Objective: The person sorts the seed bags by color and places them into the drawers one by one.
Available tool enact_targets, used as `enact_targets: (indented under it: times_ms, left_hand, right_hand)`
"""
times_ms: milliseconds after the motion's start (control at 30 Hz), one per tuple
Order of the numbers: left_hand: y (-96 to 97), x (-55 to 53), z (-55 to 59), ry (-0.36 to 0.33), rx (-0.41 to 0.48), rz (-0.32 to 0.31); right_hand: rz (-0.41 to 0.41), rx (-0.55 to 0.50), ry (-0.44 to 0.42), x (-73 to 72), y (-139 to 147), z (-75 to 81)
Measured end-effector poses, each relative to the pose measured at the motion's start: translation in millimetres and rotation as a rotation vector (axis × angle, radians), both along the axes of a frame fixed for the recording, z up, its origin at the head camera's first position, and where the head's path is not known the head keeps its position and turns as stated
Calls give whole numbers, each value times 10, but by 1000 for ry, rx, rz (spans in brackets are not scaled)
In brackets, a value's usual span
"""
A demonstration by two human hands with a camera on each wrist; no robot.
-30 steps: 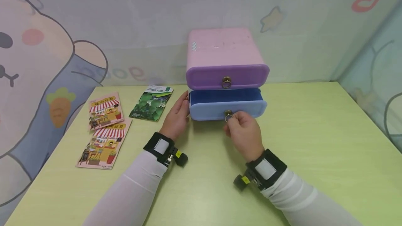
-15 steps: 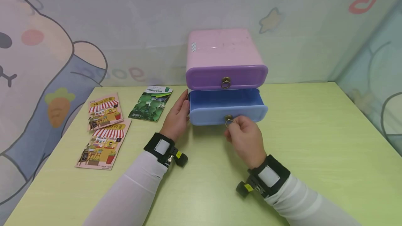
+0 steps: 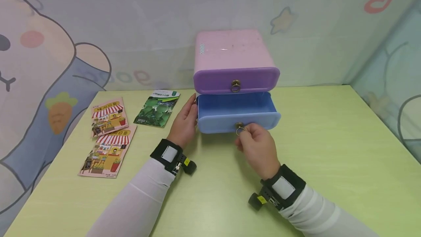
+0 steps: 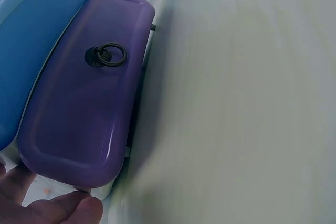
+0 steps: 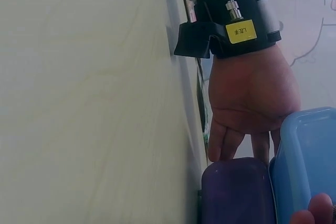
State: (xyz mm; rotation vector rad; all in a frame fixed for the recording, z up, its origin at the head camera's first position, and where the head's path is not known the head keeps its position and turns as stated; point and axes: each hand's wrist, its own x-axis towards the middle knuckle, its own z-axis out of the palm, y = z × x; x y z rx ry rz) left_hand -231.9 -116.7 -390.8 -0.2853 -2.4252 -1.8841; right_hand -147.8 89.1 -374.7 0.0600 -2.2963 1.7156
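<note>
Blue drawer (image 3: pixel 218 123) just beyond right hand (image 3: pixel 260 147), pinching ring handle (image 3: pixel 239 124); left hand (image 3: pixel 184 125) (fingers outstretched) beside cabinet (image 3: pixel 230 52).

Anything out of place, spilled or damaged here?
No visible spill or damage. Slightly untidy: at left, the farther pink packet lies askew, overlapping the nearer pink packet. The blue drawer stands open, but the right hand pinches its ring pull, so that seems deliberate.

Chinese print on packets and a wrist label; faint letters behind.
Both pink packets (image 3: pixel 110 117) bear "向日葵" on yellow signs; the green packet's (image 3: pixel 158 109) header characters are too small. The yellow label (image 5: pixel 241 31) at the left hand's (image 5: pixel 254 93) wristband (image 5: pixel 215 11) reads "L左手", upside down. The backdrop (image 3: pixel 197 10) shows "g" and "o".
</note>
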Motion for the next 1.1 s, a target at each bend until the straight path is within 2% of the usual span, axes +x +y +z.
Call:
enact_targets:
  times_ms: [267,600,1100]
  left_hand:
    - [-4,1,4,13,25,-11]
    - [-3,10,21,-1,46,-18]
    - [-3,3,36,12,38,-11]
  right_hand:
    - [8,-18,-6,17,-6,1]
    - [5,12,-26,40,6,9]
    - [29,-9,-45,59,38,62]
